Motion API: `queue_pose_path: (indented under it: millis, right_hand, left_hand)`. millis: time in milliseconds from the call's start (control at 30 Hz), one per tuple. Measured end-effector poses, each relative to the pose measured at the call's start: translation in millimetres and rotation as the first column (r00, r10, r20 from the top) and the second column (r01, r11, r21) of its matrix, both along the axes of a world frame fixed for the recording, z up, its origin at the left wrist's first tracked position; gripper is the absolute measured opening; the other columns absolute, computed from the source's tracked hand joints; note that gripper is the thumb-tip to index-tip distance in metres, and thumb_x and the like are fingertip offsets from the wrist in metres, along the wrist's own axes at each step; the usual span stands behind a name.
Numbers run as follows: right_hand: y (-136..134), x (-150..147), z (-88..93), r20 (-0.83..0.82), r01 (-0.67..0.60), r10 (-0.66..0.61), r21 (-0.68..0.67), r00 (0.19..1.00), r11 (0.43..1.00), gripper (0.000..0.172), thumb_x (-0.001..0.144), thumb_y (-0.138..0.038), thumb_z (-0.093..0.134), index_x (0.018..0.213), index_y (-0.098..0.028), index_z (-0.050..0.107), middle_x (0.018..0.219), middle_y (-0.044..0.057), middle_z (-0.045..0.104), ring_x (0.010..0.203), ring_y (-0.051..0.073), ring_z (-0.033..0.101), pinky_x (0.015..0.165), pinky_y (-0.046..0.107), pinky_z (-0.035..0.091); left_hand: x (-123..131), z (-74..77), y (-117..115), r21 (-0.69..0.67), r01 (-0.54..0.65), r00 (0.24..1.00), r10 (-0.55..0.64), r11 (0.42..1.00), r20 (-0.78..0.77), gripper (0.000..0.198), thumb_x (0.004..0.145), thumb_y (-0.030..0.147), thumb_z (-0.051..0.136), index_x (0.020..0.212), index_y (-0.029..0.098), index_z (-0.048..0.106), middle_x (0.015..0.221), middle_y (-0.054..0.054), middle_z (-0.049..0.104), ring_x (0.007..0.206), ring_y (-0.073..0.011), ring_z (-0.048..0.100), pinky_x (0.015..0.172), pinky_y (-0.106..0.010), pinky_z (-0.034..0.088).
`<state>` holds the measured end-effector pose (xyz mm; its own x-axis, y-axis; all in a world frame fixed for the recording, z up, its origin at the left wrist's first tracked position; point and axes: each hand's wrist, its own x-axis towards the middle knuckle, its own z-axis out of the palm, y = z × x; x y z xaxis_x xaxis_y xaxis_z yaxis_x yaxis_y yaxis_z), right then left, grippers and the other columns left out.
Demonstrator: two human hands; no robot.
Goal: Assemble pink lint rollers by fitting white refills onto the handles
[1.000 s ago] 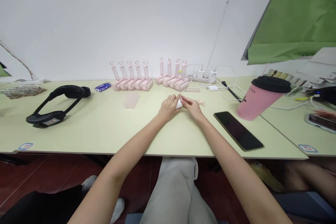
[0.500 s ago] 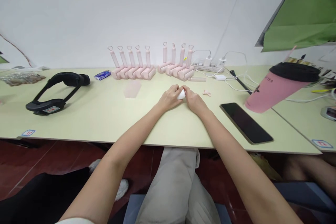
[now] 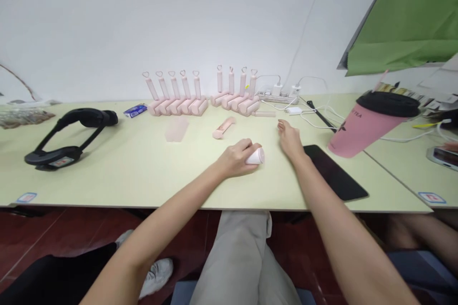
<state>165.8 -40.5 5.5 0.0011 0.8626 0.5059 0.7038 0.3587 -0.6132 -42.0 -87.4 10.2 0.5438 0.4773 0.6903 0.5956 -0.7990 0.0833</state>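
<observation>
My left hand point(image 3: 240, 158) is wrapped round a white and pale pink cylinder point(image 3: 255, 156), whose round end points right. To its right, my right hand point(image 3: 290, 139) is at the table surface with its fingers curled together; whatever is at the fingertips is too small to make out. A pink half-shell part point(image 3: 224, 127) lies behind my left hand. Further back are two groups of pink cylindrical items point(image 3: 181, 106) point(image 3: 236, 102), with upright clear tubes topped by heart-shaped loops. A translucent pink sheet point(image 3: 177, 129) lies to the left.
A black headset point(image 3: 71, 136) and a blue packet point(image 3: 135, 110) are on the left. On the right are a dark phone point(image 3: 334, 171), a tilted pink cup point(image 3: 368, 126), white cables and a power strip point(image 3: 281, 98). The table's front edge point(image 3: 250, 209) runs near me.
My hands have parted. My left hand has come nearer with the cylinder, and my right hand has moved right to where small pink pieces lay. The pink half-shell now lies on the table.
</observation>
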Motion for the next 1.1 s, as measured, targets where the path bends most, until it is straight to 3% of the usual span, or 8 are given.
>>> queue_pose_path:
  millis: [133, 233, 333, 433, 533, 667, 800, 1100]
  right_hand:
    - [-2, -1, -1.6, -0.158, -0.033, 0.045, 0.077, 0.986, 0.997, 0.038, 0.088, -0.025, 0.029, 0.12, -0.017, 0.047, 0.103, 0.011, 0.065, 0.099, 0.018, 0.059, 0.088, 0.035, 0.043]
    - [-11, -24, -0.8, -0.157, -0.193, 0.194, 0.022, 0.968, 0.981, 0.038, 0.087, -0.037, 0.036, 0.122, -0.026, 0.047, 0.109, 0.005, 0.064, 0.103, 0.019, 0.057, 0.088, 0.037, 0.043]
    - [-16, -37, -3.6, -0.078, -0.379, 0.371, -0.14, 0.925, 0.915, 0.042, 0.078, -0.042, 0.054, 0.118, -0.03, 0.052, 0.109, 0.002, 0.064, 0.102, 0.02, 0.058, 0.089, 0.037, 0.043]
    - [-16, -37, -8.4, -0.075, -0.402, 0.395, -0.173, 0.916, 0.899, 0.047, 0.071, -0.039, 0.063, 0.116, -0.029, 0.054, 0.102, 0.001, 0.067, 0.097, 0.019, 0.06, 0.09, 0.037, 0.042]
    - [-14, -36, -11.4, -0.094, -0.385, 0.375, -0.14, 0.922, 0.912, 0.044, 0.073, -0.036, 0.062, 0.115, -0.026, 0.055, 0.1, 0.001, 0.067, 0.095, 0.018, 0.06, 0.09, 0.036, 0.042]
    - [-13, -36, -11.9, -0.084, -0.351, 0.344, -0.106, 0.935, 0.93, 0.042, 0.07, -0.034, 0.064, 0.111, -0.024, 0.058, 0.105, 0.003, 0.065, 0.098, 0.017, 0.059, 0.09, 0.034, 0.042]
    - [-14, -35, -11.2, -0.084, -0.302, 0.294, -0.119, 0.952, 0.946, 0.044, 0.066, -0.032, 0.068, 0.109, -0.023, 0.061, 0.095, 0.003, 0.068, 0.088, 0.017, 0.062, 0.085, 0.032, 0.045]
    - [-12, -34, -9.4, -0.196, -0.215, 0.19, -0.116, 0.962, 0.97, 0.037, 0.067, -0.027, 0.066, 0.102, -0.018, 0.064, 0.093, 0.004, 0.069, 0.077, 0.015, 0.063, 0.078, 0.028, 0.046]
  left_hand:
    - [-7, -2.8, 15, -0.054, -0.25, 0.968, 0.25, 0.967, 0.006, 0.044, 0.078, 0.038, 0.053, 0.118, 0.022, 0.049, 0.095, -0.005, 0.052, 0.087, -0.0172, 0.052, 0.072, -0.026, 0.043]
    - [-7, -3.0, 30, -0.083, -0.273, 0.957, 0.262, 0.958, -0.123, 0.07, 0.072, 0.048, 0.059, 0.132, 0.021, 0.035, 0.101, -0.007, 0.053, 0.096, -0.0218, 0.05, 0.083, -0.034, 0.041]
    - [-5, -0.8, 33, -0.074, -0.276, 0.956, 0.265, 0.958, -0.129, 0.088, 0.067, 0.056, 0.06, 0.137, 0.016, 0.023, 0.113, -0.011, 0.051, 0.109, -0.0253, 0.044, 0.102, -0.045, 0.023]
    - [-15, 3.1, 32, -0.11, -0.283, 0.957, 0.272, 0.953, -0.105, 0.093, 0.06, 0.058, 0.065, 0.135, 0.019, 0.026, 0.126, -0.012, 0.043, 0.12, -0.0291, 0.035, 0.106, -0.054, 0.005]
    - [-39, 3.4, 38, -0.275, -0.289, 0.957, 0.272, 0.917, -0.098, 0.093, 0.055, 0.053, 0.071, 0.133, 0.022, 0.031, 0.132, -0.013, 0.037, 0.123, -0.0325, 0.032, 0.104, -0.055, 0.014]
    - [-63, -6.1, 53, -0.564, -0.2, 0.975, 0.221, 0.801, -0.033, 0.066, 0.07, 0.031, 0.063, 0.129, 0.015, 0.038, 0.123, -0.014, 0.046, 0.114, -0.0258, 0.046, 0.097, -0.041, 0.035]
    - [-59, -15.9, 59, -0.542, -0.137, 0.971, 0.222, 0.829, 0.094, 0.059, 0.072, 0.019, 0.059, 0.127, 0.015, 0.04, 0.126, -0.012, 0.049, 0.117, -0.0229, 0.044, 0.1, -0.038, 0.033]
    - [-52, -20.2, 59, -0.487, -0.172, 0.955, 0.266, 0.856, 0.13, 0.054, 0.069, 0.03, 0.066, 0.118, 0.016, 0.05, 0.117, -0.01, 0.056, 0.109, -0.0232, 0.05, 0.093, -0.036, 0.039]
